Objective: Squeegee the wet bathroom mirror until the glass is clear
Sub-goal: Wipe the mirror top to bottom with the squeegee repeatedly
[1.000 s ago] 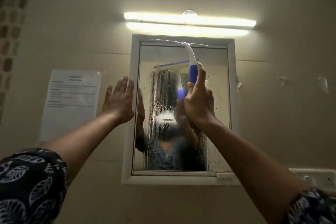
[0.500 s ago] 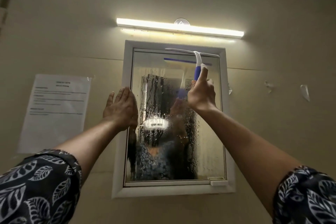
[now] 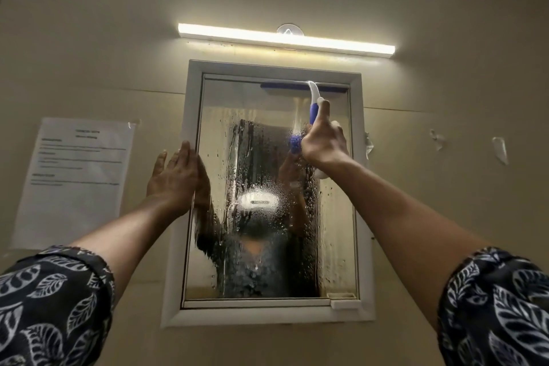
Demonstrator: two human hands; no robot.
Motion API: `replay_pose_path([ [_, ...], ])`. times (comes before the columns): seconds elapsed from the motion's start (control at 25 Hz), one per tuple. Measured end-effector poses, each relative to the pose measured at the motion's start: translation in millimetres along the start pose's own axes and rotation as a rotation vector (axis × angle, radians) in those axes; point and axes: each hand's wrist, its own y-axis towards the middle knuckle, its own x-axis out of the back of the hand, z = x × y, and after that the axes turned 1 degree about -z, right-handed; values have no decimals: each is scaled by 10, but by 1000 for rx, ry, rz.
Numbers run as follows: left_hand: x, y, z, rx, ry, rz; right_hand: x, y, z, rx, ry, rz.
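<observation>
A white-framed bathroom mirror [image 3: 335,235] hangs on the wall, its glass streaked with water drops and runs. My right hand [image 3: 322,142] grips the blue and white handle of a squeegee [image 3: 313,95]. Its blade lies flat against the glass at the top right corner of the mirror. My left hand [image 3: 175,175] is flat and open, its palm pressed on the left edge of the frame at mid height. The glass dimly reflects both arms and a dark figure.
A lit strip light [image 3: 285,38] runs along the wall just above the mirror. A printed paper notice [image 3: 74,181] is taped to the wall at the left. Scraps of tape [image 3: 499,148] cling to the wall at the right.
My right hand has carried the squeegee to the right along the top of the glass, into the top right corner. My left hand has stayed flat on the frame's left edge.
</observation>
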Motion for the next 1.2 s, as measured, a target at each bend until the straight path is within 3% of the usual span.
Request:
replay_pose_path([
  [0.28, -6, -17, -49, 24, 61, -15, 2, -19, -83, -71, 93, 12],
  [0.6, 33, -12, -54, -23, 94, -42, -22, -142, -138, -70, 5, 57],
  [1.2, 10, 24, -63, -79, 11, -43, -38, -398, -220, -78, 16, 89],
])
